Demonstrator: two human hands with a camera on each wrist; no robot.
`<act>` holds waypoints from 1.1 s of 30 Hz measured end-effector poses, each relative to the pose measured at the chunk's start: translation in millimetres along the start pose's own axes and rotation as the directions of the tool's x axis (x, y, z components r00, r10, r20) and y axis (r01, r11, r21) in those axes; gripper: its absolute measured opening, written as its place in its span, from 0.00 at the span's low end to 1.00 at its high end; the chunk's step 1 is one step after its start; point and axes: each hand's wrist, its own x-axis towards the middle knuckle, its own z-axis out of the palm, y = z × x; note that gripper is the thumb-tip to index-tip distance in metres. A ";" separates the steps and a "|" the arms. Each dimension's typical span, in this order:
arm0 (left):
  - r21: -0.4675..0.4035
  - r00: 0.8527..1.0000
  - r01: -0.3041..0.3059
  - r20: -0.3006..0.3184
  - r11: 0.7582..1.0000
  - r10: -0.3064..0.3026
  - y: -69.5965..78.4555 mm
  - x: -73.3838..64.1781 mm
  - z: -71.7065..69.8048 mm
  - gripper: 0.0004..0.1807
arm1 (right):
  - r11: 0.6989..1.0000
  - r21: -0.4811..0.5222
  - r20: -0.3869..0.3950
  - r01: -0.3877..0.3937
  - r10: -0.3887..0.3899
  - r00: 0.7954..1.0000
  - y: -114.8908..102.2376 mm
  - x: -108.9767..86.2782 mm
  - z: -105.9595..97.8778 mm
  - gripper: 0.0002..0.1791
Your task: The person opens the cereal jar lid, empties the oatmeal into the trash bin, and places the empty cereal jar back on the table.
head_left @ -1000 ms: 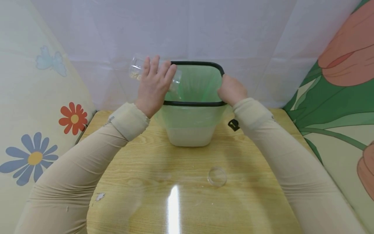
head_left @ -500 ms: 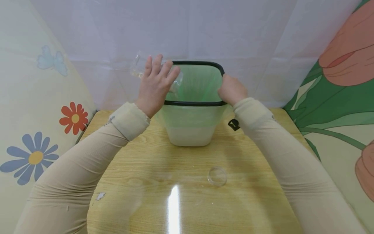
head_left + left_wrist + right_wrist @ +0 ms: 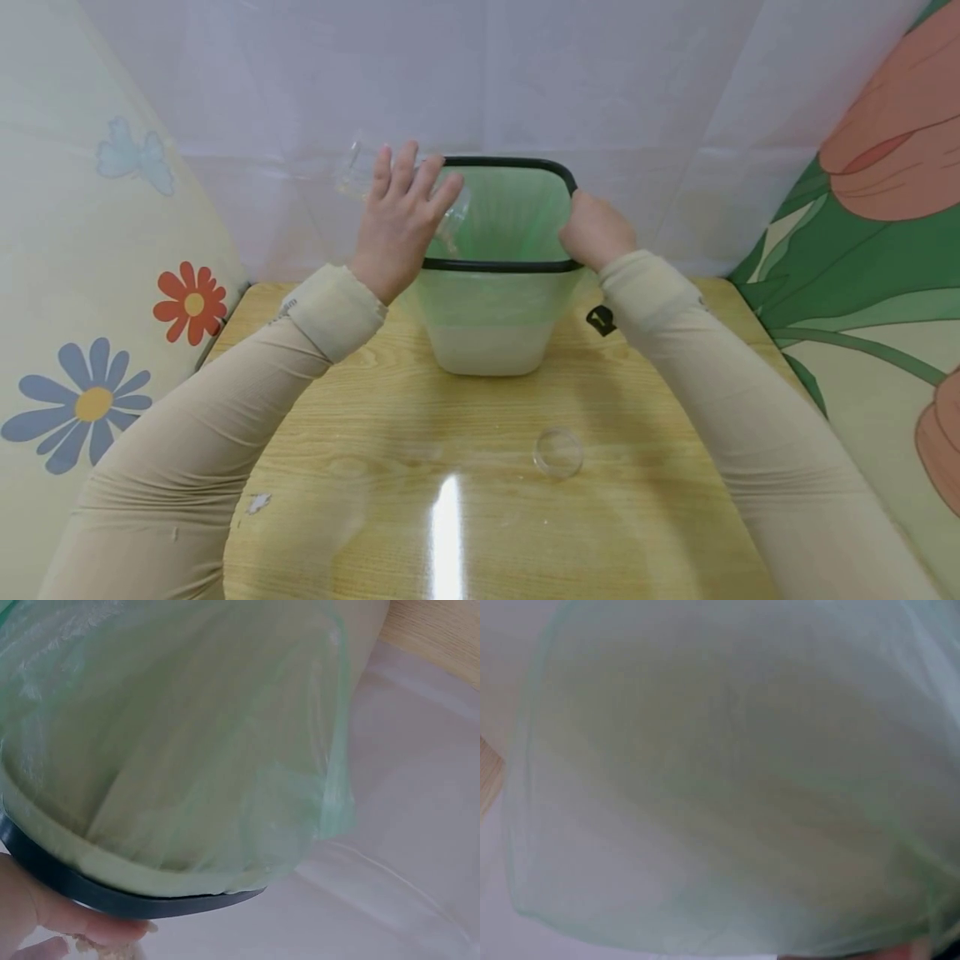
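My left hand (image 3: 397, 221) grips a clear plastic jar (image 3: 356, 171), tilted with its mouth end over the left side of a small trash can (image 3: 491, 350). Pale bits (image 3: 450, 244) show at the jar's lower end, inside the black rim (image 3: 498, 267). In the left wrist view, fingers (image 3: 82, 922) lie below the rim beside brownish flakes (image 3: 105, 949). A green bag (image 3: 517, 208) lines the can and hangs over its outside. My right hand (image 3: 597, 232) holds the rim's right side, its fingers mostly hidden; bag film (image 3: 705, 787) fills the right wrist view.
A round clear lid (image 3: 558, 452) lies on the wooden table (image 3: 375, 500) in front of the can. A small black piece (image 3: 601, 320) shows beside the right cuff. A white sheet (image 3: 600, 83) hangs behind; flower-patterned panels (image 3: 75, 250) flank both sides.
The jar in my left hand has shifted slightly right and tipped a little more. Fewer bits show at its raised end. My right hand stays on the rim.
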 end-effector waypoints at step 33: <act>0.064 0.999 -0.031 -0.020 0.997 0.032 -2.3 -0.2 -0.2 0.22 | 1.000 -0.006 0.005 -0.020 0.020 1.000 -2.7 -0.3 0.2 0.34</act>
